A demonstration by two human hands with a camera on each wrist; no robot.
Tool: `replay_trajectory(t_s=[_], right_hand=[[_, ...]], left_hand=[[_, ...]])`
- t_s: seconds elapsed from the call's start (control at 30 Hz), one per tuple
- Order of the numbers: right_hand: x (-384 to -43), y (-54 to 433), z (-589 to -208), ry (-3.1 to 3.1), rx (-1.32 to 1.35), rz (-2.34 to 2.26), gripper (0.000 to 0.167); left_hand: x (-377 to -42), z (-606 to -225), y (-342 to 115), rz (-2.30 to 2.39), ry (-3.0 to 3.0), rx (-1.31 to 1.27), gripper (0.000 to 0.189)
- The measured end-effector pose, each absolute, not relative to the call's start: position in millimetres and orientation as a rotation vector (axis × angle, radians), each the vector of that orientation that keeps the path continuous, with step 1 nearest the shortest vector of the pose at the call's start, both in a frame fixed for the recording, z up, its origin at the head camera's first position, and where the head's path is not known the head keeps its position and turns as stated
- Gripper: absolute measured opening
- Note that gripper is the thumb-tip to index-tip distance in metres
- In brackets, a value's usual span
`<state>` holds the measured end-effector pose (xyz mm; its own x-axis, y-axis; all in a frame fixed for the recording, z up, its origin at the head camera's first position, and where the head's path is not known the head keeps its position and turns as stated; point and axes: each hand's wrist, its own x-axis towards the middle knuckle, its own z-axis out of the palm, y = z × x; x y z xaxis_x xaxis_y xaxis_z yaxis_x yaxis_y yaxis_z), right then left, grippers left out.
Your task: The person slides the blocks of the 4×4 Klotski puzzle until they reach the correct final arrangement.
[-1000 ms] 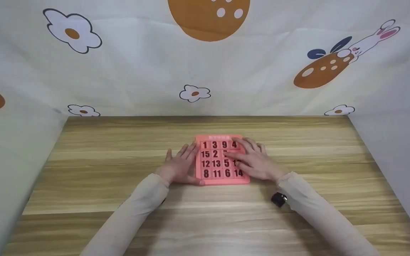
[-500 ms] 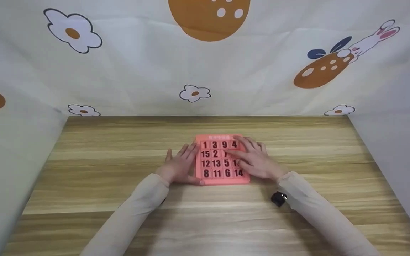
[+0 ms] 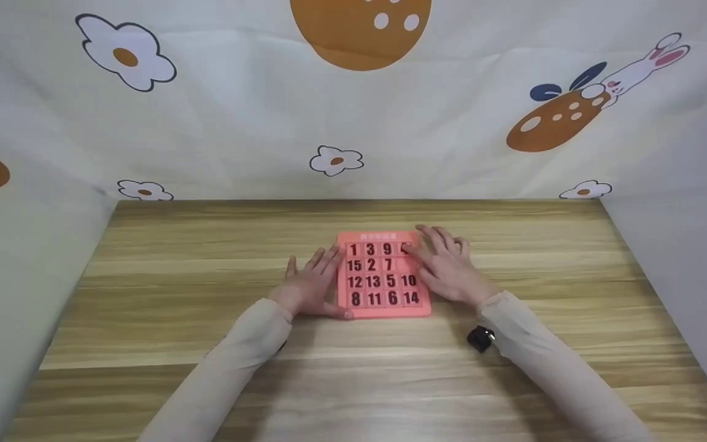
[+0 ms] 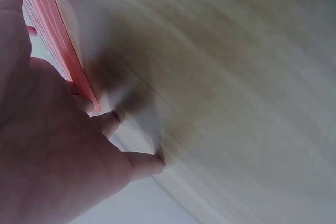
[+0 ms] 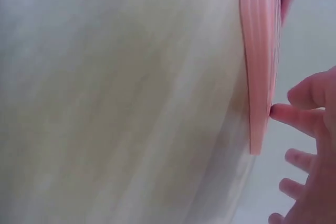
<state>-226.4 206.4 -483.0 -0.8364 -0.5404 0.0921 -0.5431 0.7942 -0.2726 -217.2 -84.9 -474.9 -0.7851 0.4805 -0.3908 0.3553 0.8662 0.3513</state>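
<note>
A pink sliding number puzzle (image 3: 384,312) lies flat on the table, its black-numbered tiles in rows. The second row shows 15, 2 and 7, with a bare slot at its right end. My left hand (image 3: 310,290) braces the puzzle's left side with extended fingers, the thumb at the near left corner. In the head view, the index fingertip of my right hand (image 3: 452,267) overlaps the 4 tile at the upper right. The right wrist view shows that fingertip (image 5: 278,113) right at the puzzle's top face. The other right fingers are spread beyond the right edge.
The wood-grain table (image 3: 194,245) extends around the puzzle on all sides. A pale cloth backdrop (image 3: 237,123) with flowers and a rabbit stands behind it, with pale walls left and right. A small black device (image 3: 481,338) sits at the right wrist.
My right hand has drawn back to the right and slightly away from me. Its index finger has moved from beside the 7 to the 4, uncovering the 7, the 10 and the slot. Left hand unmoved.
</note>
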Motion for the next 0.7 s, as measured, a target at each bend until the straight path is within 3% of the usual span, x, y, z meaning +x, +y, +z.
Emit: replay_trajectory(t_s=[0.2,0.47,0.7], right_hand=[[-222,202,-480,-2.984,1.132,0.487,0.047],[-225,208,-473,-2.874,0.974,0.453,0.026],[-232,191,-477,-3.001,0.939,0.497,0.044]], left_hand=[[-217,-474,-84,0.35,2.559,0.615,0.121],[-217,-474,-86,0.37,2.561,0.61,0.121],[-218,-476,-85,0.368,2.558,0.612,0.121]])
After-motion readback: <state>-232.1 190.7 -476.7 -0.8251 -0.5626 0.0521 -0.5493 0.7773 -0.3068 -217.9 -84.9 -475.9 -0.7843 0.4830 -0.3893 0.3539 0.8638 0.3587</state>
